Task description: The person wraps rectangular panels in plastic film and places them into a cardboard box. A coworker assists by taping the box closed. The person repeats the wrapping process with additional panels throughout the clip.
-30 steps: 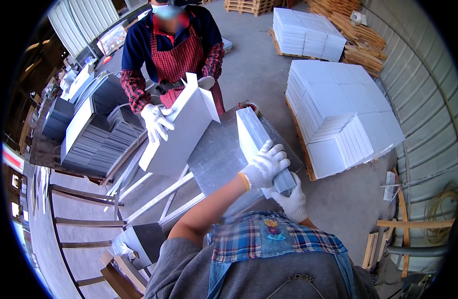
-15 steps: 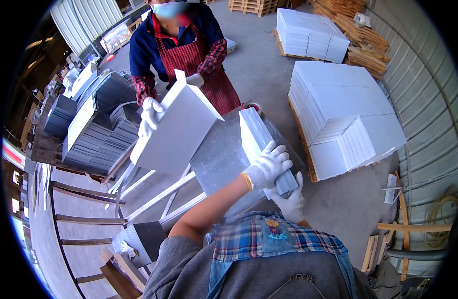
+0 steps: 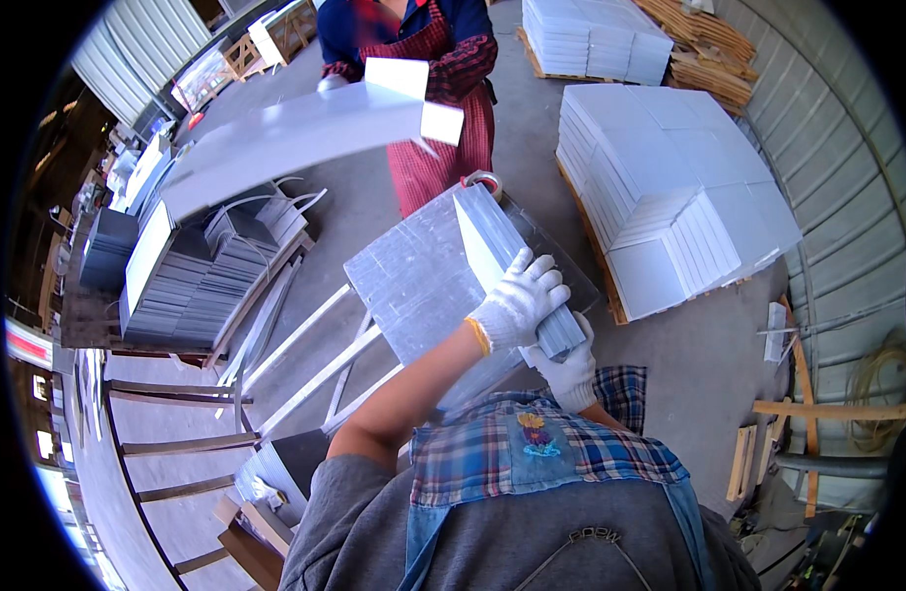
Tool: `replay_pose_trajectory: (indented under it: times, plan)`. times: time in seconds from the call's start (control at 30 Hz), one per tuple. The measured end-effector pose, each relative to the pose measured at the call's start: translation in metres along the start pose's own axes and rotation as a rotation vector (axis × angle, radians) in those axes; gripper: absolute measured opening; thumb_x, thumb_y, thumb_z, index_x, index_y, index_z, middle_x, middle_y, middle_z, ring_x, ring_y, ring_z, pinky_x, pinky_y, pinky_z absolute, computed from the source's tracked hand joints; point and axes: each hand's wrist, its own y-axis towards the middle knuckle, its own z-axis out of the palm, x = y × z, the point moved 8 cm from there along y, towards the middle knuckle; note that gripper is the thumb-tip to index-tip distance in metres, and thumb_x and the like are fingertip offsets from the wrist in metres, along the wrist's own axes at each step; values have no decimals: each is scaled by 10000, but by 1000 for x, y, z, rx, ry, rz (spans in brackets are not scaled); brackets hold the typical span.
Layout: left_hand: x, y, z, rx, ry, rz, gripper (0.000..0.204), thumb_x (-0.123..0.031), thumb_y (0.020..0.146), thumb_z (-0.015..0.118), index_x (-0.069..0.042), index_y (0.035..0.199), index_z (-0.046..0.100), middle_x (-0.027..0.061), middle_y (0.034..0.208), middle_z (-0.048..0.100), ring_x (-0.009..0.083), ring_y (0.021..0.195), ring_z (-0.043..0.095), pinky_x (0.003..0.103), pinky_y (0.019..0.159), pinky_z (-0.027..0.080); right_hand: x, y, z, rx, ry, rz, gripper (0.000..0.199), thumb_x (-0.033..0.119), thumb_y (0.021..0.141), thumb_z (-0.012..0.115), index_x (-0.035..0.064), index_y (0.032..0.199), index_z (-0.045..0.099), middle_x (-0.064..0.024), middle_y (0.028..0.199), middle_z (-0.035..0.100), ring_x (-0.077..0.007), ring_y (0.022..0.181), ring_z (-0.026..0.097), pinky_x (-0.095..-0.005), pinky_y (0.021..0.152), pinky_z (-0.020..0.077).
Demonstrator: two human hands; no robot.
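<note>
Right now both hands grip one stack of flat grey sheets (image 3: 512, 266) stood on edge on the work surface (image 3: 413, 286), a grey slab w/ a metal handle loop (image 3: 482, 180) at its far edge. Left hand (image 3: 520, 300), in a white knit glove, is wrapped over the stack's near upper edge, fingers (image 3: 543, 271) curled down the far face. Right hand (image 3: 569, 366), also white-gloved, sits just below the left one, cupping the stack's near end from underneath; thumb side hidden, so can't tell how far it closes round. Stack leans a bit toward the person, its long edge running from the hands out toward the handle loop.

Relative to the stack: across the surface, beyond the handle loop, a co-worker in a red apron (image 3: 438, 118) & checked sleeves holds a big pale folded sheet (image 3: 295, 138) in the air, a flap sticking up at its right end; sheet blurs a little. Left of the stack, past white rails (image 3: 305, 345), a pallet of dark grey sheet bundles (image 3: 206, 286) w/ loose strapping on top. Right of the stack, on the concrete floor (image 3: 670, 355), a tall pallet of white flat sheets (image 3: 670, 187), fanned in layers. Farther behind that, another white pile (image 3: 591, 34) and wooden pallets (image 3: 709, 49). Near the person's chest, a denim bib w/ plaid lining (image 3: 532, 453).
</note>
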Motion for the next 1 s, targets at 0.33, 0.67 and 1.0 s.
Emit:
replay_pose_trajectory:
  times: [0.33, 0.67, 1.0]
  plan:
    - [0, 0, 1, 39, 4, 9, 660, -315, 635, 830, -145, 1222, 581, 92, 1259, 564, 343, 1356, 431, 560, 1186, 243, -10, 0, 3, 40, 24, 74, 939, 320, 727, 907, 60, 1451, 368, -216, 1262, 651, -334, 1133, 681, -391, 959, 541]
    - [-8, -8, -11, -66, 93, -44, 607, -255, 711, 791, -103, 1255, 570, 135, 1301, 555, 375, 1375, 439, 546, 1161, 327, 1, 0, 0, 36, -4, 76, 903, 337, 728, 909, 62, 1423, 402, -206, 1245, 667, -318, 1125, 689, -392, 959, 551]
    - [-8, -45, -154, -416, -191, 22, 409, -185, 757, 812, -49, 1121, 684, 120, 1095, 687, 300, 1001, 669, 415, 877, 544, -18, 0, 5, 20, 64, 54, 799, 308, 748, 885, 31, 1362, 456, -200, 1179, 697, -288, 1056, 718, -369, 900, 573]
